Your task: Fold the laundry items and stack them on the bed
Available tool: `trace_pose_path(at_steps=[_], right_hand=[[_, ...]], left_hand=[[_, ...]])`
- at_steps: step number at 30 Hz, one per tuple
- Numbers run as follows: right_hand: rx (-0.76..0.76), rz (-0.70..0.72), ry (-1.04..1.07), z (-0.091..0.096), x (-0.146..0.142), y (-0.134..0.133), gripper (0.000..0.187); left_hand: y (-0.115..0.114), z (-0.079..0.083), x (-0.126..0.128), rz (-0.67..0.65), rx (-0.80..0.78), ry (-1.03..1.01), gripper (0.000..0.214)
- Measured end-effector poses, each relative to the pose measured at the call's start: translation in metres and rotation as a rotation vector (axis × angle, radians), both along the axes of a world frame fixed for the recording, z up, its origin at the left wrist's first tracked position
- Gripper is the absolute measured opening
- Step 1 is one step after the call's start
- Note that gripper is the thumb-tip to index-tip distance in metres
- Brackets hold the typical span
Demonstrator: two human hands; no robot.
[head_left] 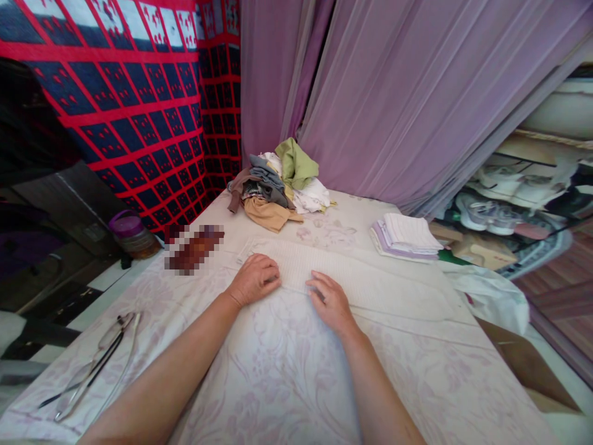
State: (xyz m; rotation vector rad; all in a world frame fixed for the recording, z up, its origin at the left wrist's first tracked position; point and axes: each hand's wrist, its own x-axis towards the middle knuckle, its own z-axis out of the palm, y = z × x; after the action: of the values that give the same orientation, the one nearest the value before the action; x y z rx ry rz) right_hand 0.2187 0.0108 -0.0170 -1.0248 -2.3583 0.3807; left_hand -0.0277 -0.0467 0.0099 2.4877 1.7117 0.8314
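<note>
A cream waffle-weave towel (370, 278) lies spread flat across the bed. Both my hands rest on its near edge. My left hand (254, 278) has its fingers curled over the towel's edge near the left corner. A little to the right, my right hand (330, 300) pinches the same edge with bent fingers. Beyond the towel lies a heap of loose clothes (278, 185), green, grey, tan and white. At the right sits a small stack of folded towels (406, 237), white and lilac.
The bed has a pale floral cover (278, 377). Wire hangers (95, 364) lie at its left front. A purple-lidded jar (130, 233) stands on the left. Mauve curtains (393, 99) hang behind. Shoes on shelves (500, 204) and a white bag (491, 296) are at the right.
</note>
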Motion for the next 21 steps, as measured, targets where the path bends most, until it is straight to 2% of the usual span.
trace_pose_path(at_steps=[5, 9, 21], right_hand=[[0.026, -0.048, 0.065, -0.005, 0.024, -0.002, 0.016], [0.022, -0.085, 0.065, -0.004, 0.021, -0.004, 0.015], [0.001, -0.056, 0.113, 0.001, 0.018, -0.007, 0.015]], left_hand=[[-0.003, 0.000, 0.004, -0.023, -0.045, 0.010, 0.016], [-0.006, -0.002, 0.004, 0.004, -0.038, 0.007, 0.016], [-0.010, 0.000, 0.006, 0.036, -0.048, 0.070, 0.019]])
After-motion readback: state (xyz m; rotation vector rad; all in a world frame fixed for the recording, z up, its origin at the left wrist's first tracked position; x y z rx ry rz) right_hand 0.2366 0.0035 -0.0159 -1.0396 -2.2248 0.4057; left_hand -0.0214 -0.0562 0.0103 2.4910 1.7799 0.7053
